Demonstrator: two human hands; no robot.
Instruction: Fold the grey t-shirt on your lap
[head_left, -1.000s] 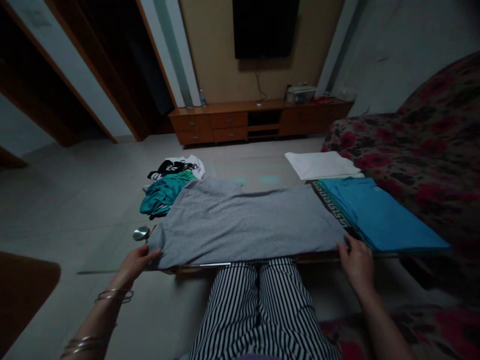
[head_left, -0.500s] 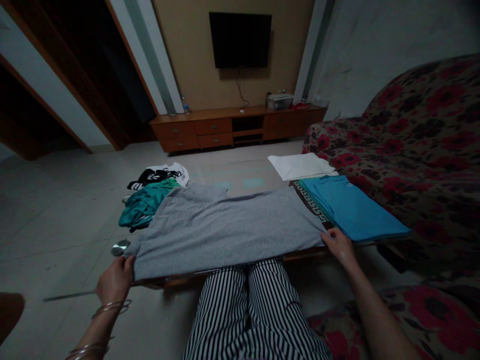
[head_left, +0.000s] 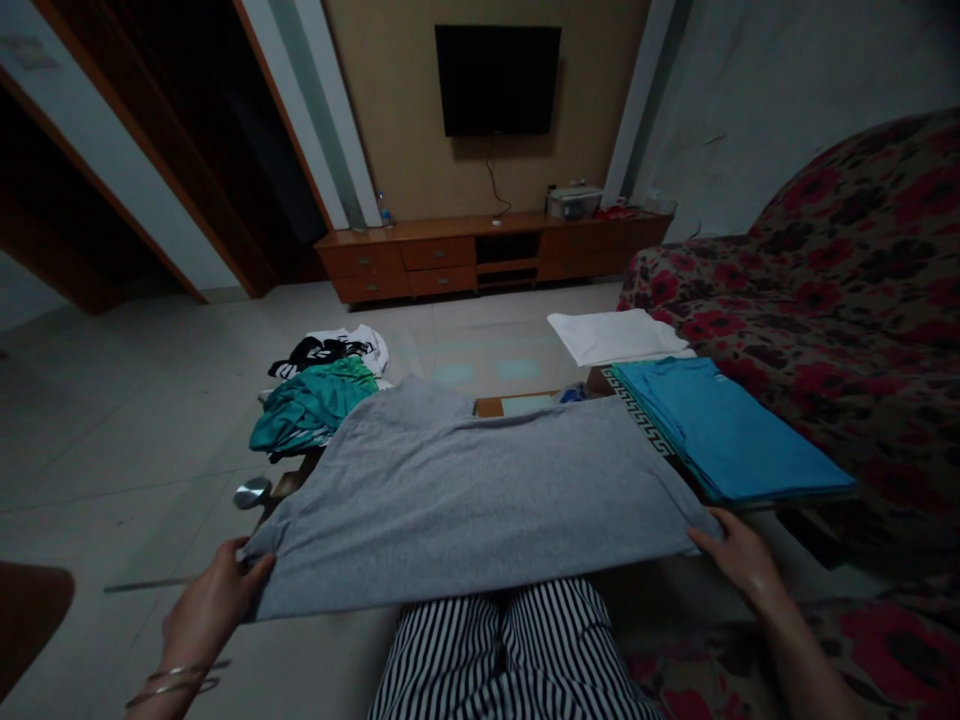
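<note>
In the head view, the grey garment (head_left: pixel 480 490) stretches directly between your hands, its long axis running left to right, its near edge over the knees of your striped trousers (head_left: pixel 562 640). The fingers of your left hand (head_left: pixel 206 605) pinch one end, those of your right hand (head_left: pixel 742 550) the other (so neither is nearer). It looks soft, matte and lightly wrinkled; left of it sits a crumpled teal heap (head_left: pixel 311 405), right of it a flat, smooth blue stack (head_left: pixel 739 430).

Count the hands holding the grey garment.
2: the left hand grips the left end of the grey garment, and the right hand grips its right end. No other hands show.
</note>
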